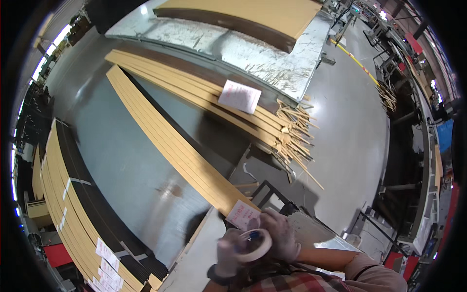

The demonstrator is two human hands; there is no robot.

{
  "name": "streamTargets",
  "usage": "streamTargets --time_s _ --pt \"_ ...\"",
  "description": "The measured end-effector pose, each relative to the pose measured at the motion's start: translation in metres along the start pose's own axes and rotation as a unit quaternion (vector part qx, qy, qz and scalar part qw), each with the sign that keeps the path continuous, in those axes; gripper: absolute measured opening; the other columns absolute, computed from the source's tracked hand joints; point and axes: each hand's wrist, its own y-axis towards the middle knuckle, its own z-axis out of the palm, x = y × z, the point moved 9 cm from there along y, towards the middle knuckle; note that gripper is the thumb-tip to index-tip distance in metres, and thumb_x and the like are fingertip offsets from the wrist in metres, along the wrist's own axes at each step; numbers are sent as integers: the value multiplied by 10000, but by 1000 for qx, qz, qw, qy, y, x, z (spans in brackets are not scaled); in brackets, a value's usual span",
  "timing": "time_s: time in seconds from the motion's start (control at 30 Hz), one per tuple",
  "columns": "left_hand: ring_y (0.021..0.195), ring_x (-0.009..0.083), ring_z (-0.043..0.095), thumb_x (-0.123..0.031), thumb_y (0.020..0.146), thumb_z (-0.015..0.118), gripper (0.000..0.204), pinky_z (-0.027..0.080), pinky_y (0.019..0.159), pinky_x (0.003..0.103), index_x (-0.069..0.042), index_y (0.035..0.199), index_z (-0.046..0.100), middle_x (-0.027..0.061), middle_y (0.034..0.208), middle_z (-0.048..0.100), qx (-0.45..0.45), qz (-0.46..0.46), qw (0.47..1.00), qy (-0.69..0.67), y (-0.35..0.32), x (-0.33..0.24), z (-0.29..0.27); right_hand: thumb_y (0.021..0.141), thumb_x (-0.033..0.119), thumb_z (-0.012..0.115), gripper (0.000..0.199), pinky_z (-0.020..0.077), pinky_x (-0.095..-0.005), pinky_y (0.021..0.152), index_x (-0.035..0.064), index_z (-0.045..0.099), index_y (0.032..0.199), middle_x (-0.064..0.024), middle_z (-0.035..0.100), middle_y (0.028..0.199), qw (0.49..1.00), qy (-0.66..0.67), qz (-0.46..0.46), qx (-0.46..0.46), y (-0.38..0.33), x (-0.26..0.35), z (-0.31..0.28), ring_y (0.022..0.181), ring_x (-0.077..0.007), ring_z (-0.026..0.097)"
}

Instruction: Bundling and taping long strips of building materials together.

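Observation:
A roll of white tape (pixel 260 249) is between my two gloved hands, low in the view. My left hand (pixel 229 253), blurred by motion, closes on the roll's left side. My right hand (pixel 280 235) curls its fingers next to a white label sheet with red print (pixel 242 214); what they pinch is hidden. That sheet lies on the near end of a bundle of long tan strips (pixel 165 138), which runs away to the upper left. Dark edges show along the bundle's far side.
A second tan bundle (pixel 189 90) with a label sheet (pixel 240 96) lies beyond, beside splintered scraps (pixel 294 141). A metal table (pixel 204 41) bears tan sheets (pixel 253 14). Taped strip stacks (pixel 73 194) stand at left. A yellow pole (pixel 357 62) is at upper right.

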Motion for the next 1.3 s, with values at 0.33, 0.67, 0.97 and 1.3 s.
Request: streamTargets --time_s 0.33,0.67,0.97,1.3 --pt "743 105 565 -301 796 768 402 505 658 302 -31 965 523 55 827 626 -199 -7 875 440 42 -32 -5 811 263 551 238 541 -417 659 125 694 941 -136 693 883 860 -397 -53 315 58 12 -33 842 -311 679" --pt "1288 421 339 -313 925 494 505 327 1051 458 -32 1331 391 256 1427 287 242 65 743 620 -22 32 97 912 507 450 535 448 -449 916 56 570 1172 -214 611 1086 988 -12 -4 151 84 -68 -5 1053 -385 574" --pt "947 280 596 -288 755 764 568 473 820 381 9 1171 516 188 1018 605 -59 102 838 532 -14 -100 57 935 414 473 545 463 -425 898 94 399 1369 -198 577 1122 857 -292 -261 334 16 41 -10 1048 -316 583" --pt "1017 182 563 -305 864 646 338 456 877 336 -42 1069 593 77 1045 611 132 47 900 412 56 69 -44 792 336 732 456 493 -341 792 57 628 1137 -140 672 862 879 190 -26 436 98 -130 54 875 -230 632"
